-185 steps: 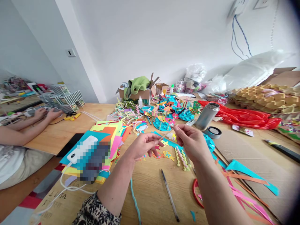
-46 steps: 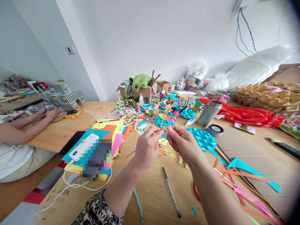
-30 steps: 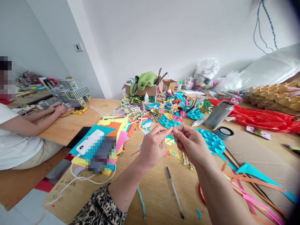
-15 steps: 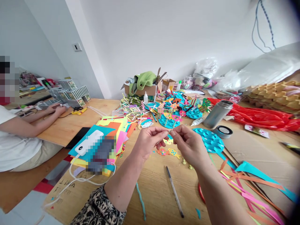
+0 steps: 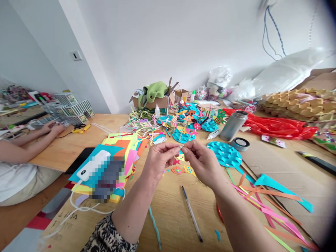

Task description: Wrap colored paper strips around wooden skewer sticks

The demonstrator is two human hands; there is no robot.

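Note:
Above the middle of the table, my left hand (image 5: pixel 159 161) and my right hand (image 5: pixel 202 162) meet at the fingertips, both closed in a pinch. Something tiny and pale seems to be between them, too small to name. Just beneath the fingers lie paper fish cut-outs, an orange fish (image 5: pixel 177 170) and a yellow fish (image 5: pixel 189 170), partly covered by my right hand. A round blue bumpy disc (image 5: pixel 225 154) is to the right of my right hand. Nearer to me are a pen (image 5: pixel 192 213) and a light blue fuzzy strand (image 5: pixel 154 225).
Coloured paper sheets (image 5: pixel 112 151) with a white power bank (image 5: pixel 94 164) are at left. Behind stand a glue bottle (image 5: pixel 157 111) and a metal flask (image 5: pixel 233 125). Paper strips (image 5: pixel 273 210) lie at right. A co-worker's hands (image 5: pixel 54 128) are at the far left table.
The view has turned slightly to the right, so things sit further left in it. My hands stay together, still pinching at the fingertips.

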